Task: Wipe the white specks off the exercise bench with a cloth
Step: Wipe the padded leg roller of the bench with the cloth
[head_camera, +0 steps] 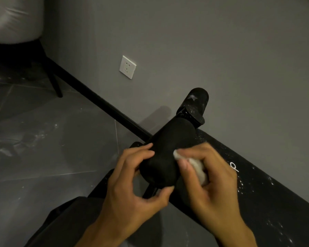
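While left hand (pixel 132 184) holds roller (pixel 169 139), right hand (pixel 216 180) cloth (pixel 199 169), bench logo (pixel 233 166) is illegible.

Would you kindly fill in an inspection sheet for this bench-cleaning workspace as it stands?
Surface: black bench pad, white specks scattered along it.
Job's things: white cloth bunched against the near foam roller; far roller speckled white.
Clutter: nothing seen.
Hands: left hand grips that near roller; right hand holds the cloth.
Cables: nothing seen.
Surroundings: grey wall, white wall socket, dark floor tiles with pale smears, black chair leg.
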Available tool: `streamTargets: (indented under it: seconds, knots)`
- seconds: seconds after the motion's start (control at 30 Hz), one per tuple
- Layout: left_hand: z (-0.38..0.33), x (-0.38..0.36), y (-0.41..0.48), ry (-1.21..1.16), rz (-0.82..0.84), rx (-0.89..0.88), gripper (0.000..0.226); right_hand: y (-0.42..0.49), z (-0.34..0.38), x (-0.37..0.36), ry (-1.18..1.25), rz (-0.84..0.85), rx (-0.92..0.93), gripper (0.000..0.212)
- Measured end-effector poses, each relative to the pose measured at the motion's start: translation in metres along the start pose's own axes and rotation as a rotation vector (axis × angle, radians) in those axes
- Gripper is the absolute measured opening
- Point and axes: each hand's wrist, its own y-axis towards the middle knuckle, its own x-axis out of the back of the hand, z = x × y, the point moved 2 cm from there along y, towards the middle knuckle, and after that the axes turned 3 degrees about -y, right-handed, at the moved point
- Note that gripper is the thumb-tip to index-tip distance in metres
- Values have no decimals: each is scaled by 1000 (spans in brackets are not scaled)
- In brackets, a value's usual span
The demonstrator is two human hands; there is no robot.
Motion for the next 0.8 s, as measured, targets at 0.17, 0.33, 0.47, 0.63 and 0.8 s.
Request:
streamTargets:
  seconds: [0.17,0.33,0.47,0.63,0.8]
  knots:
    - [0,0,0,13,7,-13,71,0,4,-3,47,18,90,10]
    - [1,0,-1,-10,-11,-12,69,-9,6,-10,102,-21,89,11]
    - [4,1,0,29,-6,-36,68,-4,-2,-8,-24,-93,67,11]
    - [1,2,5,96,1,-106,64,1,-4,-12,1,-142,-22,15]
    - [1,4,9,199,93,-283,62,8,-10,-4,-48,-120,-17,13]
